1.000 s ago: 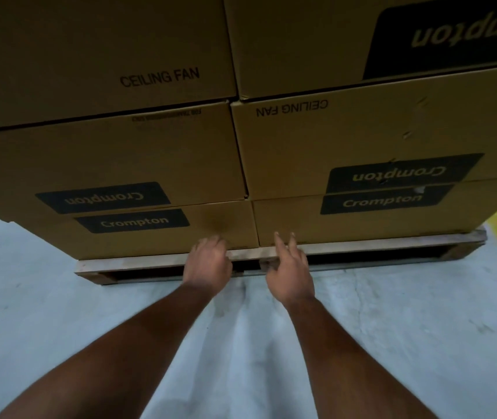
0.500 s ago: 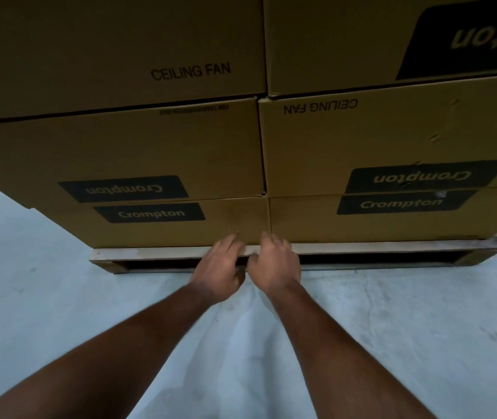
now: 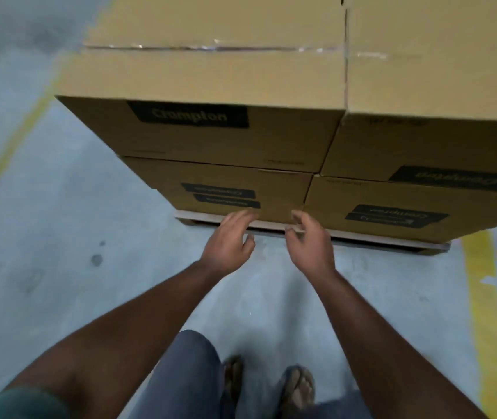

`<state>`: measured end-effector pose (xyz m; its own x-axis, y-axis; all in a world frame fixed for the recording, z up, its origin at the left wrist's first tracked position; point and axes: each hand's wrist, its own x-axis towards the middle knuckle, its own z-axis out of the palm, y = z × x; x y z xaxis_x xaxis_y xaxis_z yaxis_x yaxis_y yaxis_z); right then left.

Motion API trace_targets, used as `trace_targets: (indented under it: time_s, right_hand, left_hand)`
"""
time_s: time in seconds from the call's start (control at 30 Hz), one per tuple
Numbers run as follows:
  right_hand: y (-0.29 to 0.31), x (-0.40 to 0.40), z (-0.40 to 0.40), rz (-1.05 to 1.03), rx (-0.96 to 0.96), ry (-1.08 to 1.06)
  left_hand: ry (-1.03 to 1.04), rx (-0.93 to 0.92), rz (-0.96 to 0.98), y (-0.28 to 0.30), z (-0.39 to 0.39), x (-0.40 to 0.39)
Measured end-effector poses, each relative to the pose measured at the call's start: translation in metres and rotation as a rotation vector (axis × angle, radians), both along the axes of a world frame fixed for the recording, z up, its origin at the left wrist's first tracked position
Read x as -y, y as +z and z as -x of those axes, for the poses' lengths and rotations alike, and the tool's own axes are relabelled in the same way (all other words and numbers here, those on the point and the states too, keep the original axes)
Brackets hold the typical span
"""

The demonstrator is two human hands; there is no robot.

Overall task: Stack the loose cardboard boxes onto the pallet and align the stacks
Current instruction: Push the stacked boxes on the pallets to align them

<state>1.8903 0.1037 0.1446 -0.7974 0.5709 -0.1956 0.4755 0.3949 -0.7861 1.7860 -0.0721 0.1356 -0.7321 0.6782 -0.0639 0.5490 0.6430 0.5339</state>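
my sandalled feet on grey concrete floor, my left hand and right hand apart, fingers loose, empty, just before low wooden pallet, brown Crompton cardboard boxes stacked on pallet, yellow floor line right of pallet

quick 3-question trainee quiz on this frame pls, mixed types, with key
1. True or false: the left hand is gripping a loose box.
2. What do the stacked boxes rest on? A) wooden pallet B) metal cart C) bare floor
3. Fill in: the line painted on the floor right of the stack is ____.

Key:
1. False. Both the left hand and the right hand are open and empty, low by the stack's base.
2. A, the wooden pallet.
3. Yellow, the floor line.
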Motion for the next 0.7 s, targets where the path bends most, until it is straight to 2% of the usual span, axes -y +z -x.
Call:
trace_targets:
  time_s: [0.17, 0.33, 0.47, 0.63, 0.7]
  right_hand:
    - [0.153, 0.010, -0.020, 0.037, -0.010, -0.040]
    - [0.255, 0.026, -0.052, 0.037, -0.027, -0.047]
    - [0.301, 0.046, -0.047, 0.032, 0.001, -0.026]
    - [0.334, 0.093, -0.005, -0.288, -0.002, 0.334]
    - [0.341, 0.119, 0.024, -0.267, -0.025, 0.344]
  left_hand:
    - [-0.019, 0.051, -0.039, 0.139, -0.025, 0.008]
    - [0.058, 0.128, -0.097, 0.234, -0.052, 0.013]
    - [0.155, 0.175, -0.168, 0.269, -0.052, 0.026]
    - [0.262, 0.196, -0.330, 0.283, -0.011, 0.074]
    - [0.310, 0.200, -0.366, 0.286, 0.016, 0.103]
